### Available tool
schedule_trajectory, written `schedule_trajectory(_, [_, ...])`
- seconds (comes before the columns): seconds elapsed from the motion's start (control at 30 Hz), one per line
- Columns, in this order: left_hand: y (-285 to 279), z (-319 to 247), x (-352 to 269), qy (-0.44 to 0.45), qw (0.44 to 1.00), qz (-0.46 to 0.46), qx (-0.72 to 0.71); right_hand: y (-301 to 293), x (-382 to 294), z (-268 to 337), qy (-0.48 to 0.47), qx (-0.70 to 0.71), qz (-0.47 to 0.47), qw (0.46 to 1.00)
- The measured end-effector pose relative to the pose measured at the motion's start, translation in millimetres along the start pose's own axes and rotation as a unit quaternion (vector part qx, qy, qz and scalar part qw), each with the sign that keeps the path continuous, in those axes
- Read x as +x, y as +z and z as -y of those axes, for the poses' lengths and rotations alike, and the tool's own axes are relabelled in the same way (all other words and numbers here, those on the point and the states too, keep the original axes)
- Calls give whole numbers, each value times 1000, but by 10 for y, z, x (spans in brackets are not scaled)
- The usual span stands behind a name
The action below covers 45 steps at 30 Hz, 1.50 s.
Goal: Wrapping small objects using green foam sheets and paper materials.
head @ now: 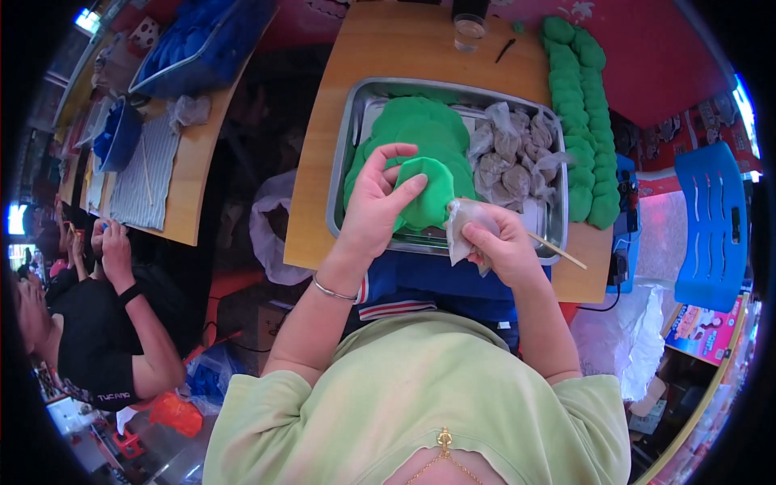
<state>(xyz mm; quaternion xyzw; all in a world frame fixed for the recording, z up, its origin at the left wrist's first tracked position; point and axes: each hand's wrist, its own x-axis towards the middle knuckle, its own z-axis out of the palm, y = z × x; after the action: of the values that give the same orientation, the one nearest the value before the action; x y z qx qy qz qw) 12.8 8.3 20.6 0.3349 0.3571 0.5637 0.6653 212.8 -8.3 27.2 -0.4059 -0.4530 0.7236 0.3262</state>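
Observation:
My left hand pinches a green fabric pouch between thumb and fingers above a metal tray. Close beside the pouch, my right hand grips a small clear plastic bag whose contents are mostly hidden by the fingers. A thin wooden stick sticks out past the right hand; its other end lies by the pouch. Flat green fabric pieces are heaped in the tray's left part. Several tied plastic bags of brown filling lie in the right part.
Two rows of stuffed green balls line the table's right edge. A plastic cup and a black slim tool stand beyond the tray. At left, a person works near another table holding blue-filled bins. A blue chair is at right.

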Motion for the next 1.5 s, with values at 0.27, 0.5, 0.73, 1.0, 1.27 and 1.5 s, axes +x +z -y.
schedule_trajectory(0.27, [72,63,-17,380,721,-171,554,59,40,52,-8,10,-10,1000])
schedule_trajectory(0.5, [49,127,-143,123,958,15,260,39,15,77,-70,-103,-9,992])
schedule_trajectory(0.73, [94,269,-173,77,995,-13,61,81,-63,72,-19,-65,12,998])
schedule_trajectory(1.0, [114,241,-139,52,997,-41,44,144,-91,-3,-88,-86,38,992])
schedule_trajectory(1.27, [56,185,-148,44,995,-42,83,150,-93,63,-148,-180,59,971])
schedule_trajectory(1.5, [60,152,-140,-4,999,-35,33,116,-90,82,-163,-180,37,969])
